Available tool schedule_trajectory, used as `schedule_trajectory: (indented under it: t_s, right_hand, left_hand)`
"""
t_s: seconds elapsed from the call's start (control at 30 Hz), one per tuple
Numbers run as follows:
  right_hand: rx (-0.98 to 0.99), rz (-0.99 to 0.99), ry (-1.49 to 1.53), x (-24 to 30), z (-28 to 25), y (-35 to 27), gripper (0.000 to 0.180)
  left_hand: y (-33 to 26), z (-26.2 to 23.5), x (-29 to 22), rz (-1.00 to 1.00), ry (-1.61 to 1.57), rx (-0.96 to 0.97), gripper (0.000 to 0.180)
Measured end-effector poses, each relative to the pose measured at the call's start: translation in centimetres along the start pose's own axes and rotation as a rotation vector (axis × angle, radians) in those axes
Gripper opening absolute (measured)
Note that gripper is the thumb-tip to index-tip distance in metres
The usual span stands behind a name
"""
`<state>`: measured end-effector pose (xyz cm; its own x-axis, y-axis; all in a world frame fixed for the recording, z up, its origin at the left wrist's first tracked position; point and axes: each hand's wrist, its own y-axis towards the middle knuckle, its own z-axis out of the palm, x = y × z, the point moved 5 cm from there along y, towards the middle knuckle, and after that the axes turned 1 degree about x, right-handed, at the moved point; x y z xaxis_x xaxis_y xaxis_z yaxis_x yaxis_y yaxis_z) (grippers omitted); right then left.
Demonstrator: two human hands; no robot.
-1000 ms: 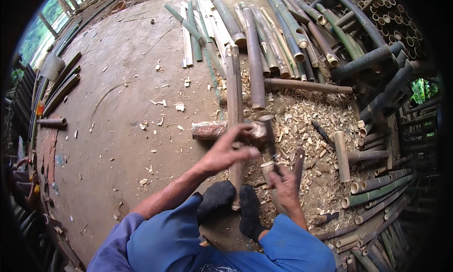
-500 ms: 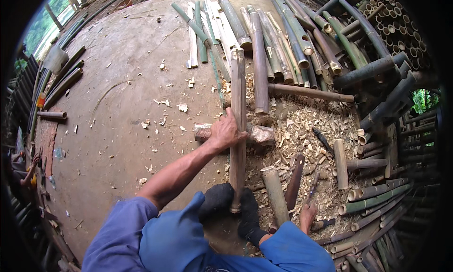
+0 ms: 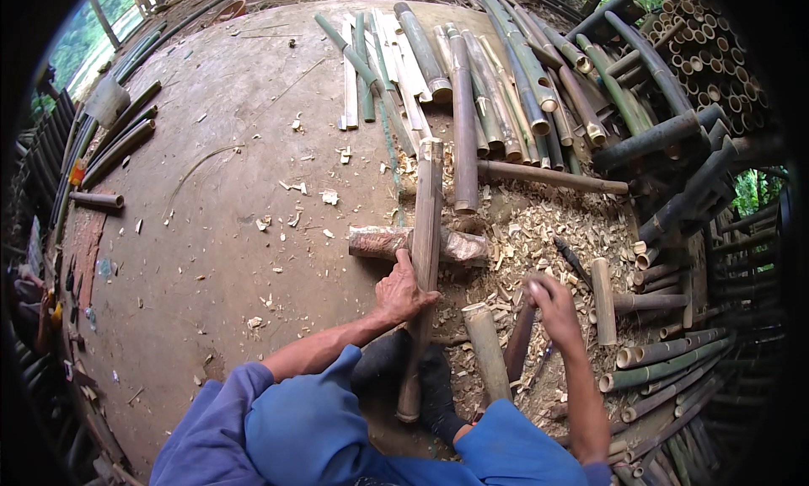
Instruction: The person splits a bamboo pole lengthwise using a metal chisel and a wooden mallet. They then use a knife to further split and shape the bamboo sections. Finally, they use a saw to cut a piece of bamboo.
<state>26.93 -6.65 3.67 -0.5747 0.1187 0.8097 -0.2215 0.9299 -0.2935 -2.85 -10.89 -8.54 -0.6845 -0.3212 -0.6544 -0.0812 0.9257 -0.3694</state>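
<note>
Bare floor (image 3: 202,267) spreads wide to the left of a seated worker, its margin lined with dark poles (image 3: 123,153), while the right side is tight: wood chips (image 3: 539,225), stacked bamboo tubes (image 3: 666,351) and a short upright-leaning bamboo section (image 3: 487,351) crowd the knee. A length of brown bamboo (image 3: 428,208) lies aslant across a short log (image 3: 375,241), its far end just short of the row of poles (image 3: 514,90) and its near end between the dark-socked feet (image 3: 436,385). The left hand (image 3: 399,294) grips it below the log — thumb laid over its face, index finger stretched toward the log, remaining fingers hard to make out — with the forearm slanting in from the lower left. The right forearm rises steeply, wrist bent inward; the right hand (image 3: 556,309) has its fingers curled at the top of a dark brown flat piece (image 3: 520,343), though blur hides whether they pinch it.
</note>
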Motion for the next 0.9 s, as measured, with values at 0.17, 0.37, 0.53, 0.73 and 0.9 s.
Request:
schedule_trajectory:
  t_s: [0.17,0.37,0.53,0.73,0.9]
  right_hand:
    - [0.284,0.062,0.399,7.9,7.2,15.4,0.025]
    - [0.145,0.132,0.323,8.0,14.1,27.0,0.028]
    - [0.094,0.088,0.180,7.7,14.2,28.7,0.036]
    - [-0.008,-0.175,0.019,8.8,13.2,27.1,0.036]
    - [-0.004,-0.191,0.128,9.4,12.6,26.1,0.036]
  left_hand:
    - [-0.1,-1.8,-0.9,-0.009,0.005,0.096,0.095]
    - [3.3,-5.0,1.5,0.012,-0.224,-0.036,0.058]
    - [7.3,-7.3,2.1,0.028,-0.438,-0.062,0.031]
    - [10.9,-8.8,0.4,0.004,-0.682,-0.071,0.028]
    - [12.0,-8.4,-0.8,-0.021,-0.822,-0.017,0.024]
